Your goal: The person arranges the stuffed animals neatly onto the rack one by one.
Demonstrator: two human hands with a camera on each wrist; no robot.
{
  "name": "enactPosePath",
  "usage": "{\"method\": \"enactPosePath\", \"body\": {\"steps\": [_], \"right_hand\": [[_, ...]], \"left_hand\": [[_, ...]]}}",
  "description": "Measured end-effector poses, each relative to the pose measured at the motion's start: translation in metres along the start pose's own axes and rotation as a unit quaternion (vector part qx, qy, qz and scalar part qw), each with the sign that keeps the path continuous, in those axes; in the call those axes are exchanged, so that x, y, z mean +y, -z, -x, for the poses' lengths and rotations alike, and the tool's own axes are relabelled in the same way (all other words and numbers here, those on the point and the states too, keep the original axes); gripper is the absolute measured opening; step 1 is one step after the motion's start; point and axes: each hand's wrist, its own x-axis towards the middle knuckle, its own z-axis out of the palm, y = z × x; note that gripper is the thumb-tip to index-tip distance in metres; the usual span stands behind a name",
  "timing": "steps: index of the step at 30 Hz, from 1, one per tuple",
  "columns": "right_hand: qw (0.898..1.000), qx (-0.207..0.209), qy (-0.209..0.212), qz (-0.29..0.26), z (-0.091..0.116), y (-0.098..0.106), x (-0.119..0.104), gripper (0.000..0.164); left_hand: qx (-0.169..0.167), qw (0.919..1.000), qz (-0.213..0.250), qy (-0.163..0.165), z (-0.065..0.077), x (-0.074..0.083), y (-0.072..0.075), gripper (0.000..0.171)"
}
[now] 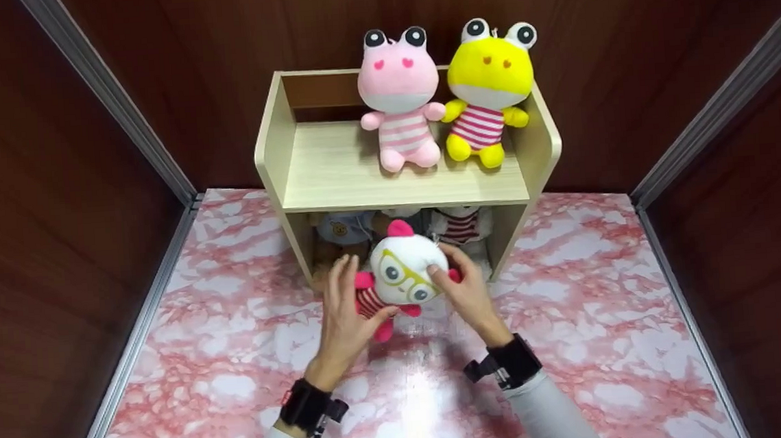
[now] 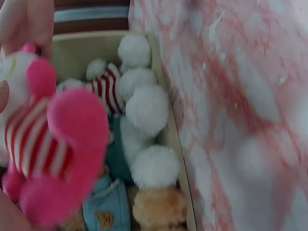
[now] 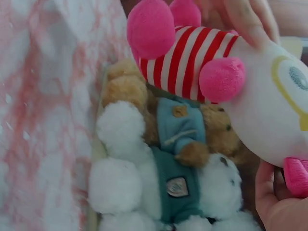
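Observation:
A plush toy (image 1: 404,263) with a white head, yellow glasses, pink limbs and a red-and-white striped body is held between both hands, tilted, in front of the shelf's lower compartment. My left hand (image 1: 342,312) holds it around the striped body, thumb at the front and fingers along the side. My right hand (image 1: 468,292) grips the head, its thumb on the face. In the right wrist view, the toy's striped body (image 3: 185,62) lies across the top. The left wrist view shows a blurred pink foot (image 2: 79,118) up close.
A pale wooden shelf (image 1: 340,191) bears a pink frog plush (image 1: 398,88) and a yellow frog plush (image 1: 490,74) on top. Several teddy bears sit below, including one in blue (image 3: 178,122) and one in green (image 3: 175,185). Brown panels surround the pink marbled floor (image 1: 219,327).

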Motion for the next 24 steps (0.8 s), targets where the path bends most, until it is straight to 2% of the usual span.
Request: {"method": "enactPosePath", "body": {"steps": [3, 7, 9, 11, 13, 16, 21, 24], "right_hand": [[1.0, 0.013, 0.018, -0.002, -0.002, 0.007, -0.007, 0.045], [0.999, 0.014, 0.033, 0.002, -0.005, 0.012, -0.015, 0.045], [0.999, 0.004, 0.032, 0.003, -0.005, 0.013, -0.018, 0.046], [1.0, -0.005, 0.03, -0.001, -0.004, 0.013, -0.02, 0.046], [0.999, -0.011, 0.03, -0.006, -0.004, 0.013, -0.022, 0.047], [0.999, -0.014, 0.039, -0.02, -0.005, 0.012, -0.025, 0.048], [0.996, -0.013, 0.082, -0.038, -0.008, 0.017, -0.027, 0.054], [0.993, 0.002, 0.109, -0.041, -0.01, 0.023, -0.03, 0.049]], "left_hand": [[-0.028, 0.9976, 0.038, 0.052, -0.001, -0.005, 0.011, 0.101], [-0.076, 0.9886, 0.076, 0.106, -0.003, -0.007, 0.017, 0.079], [-0.093, 0.9852, 0.089, 0.113, -0.002, -0.008, 0.016, 0.066], [-0.101, 0.9843, 0.099, 0.105, -0.002, -0.008, 0.013, 0.055], [-0.095, 0.9862, 0.1, 0.092, -0.001, -0.008, 0.01, 0.048], [-0.067, 0.9897, 0.103, 0.075, -0.002, -0.007, 0.007, 0.045], [-0.012, 0.9892, 0.115, 0.091, -0.009, 0.0, 0.009, 0.043], [0.021, 0.9874, 0.122, 0.098, -0.017, 0.005, 0.013, 0.042]]}}
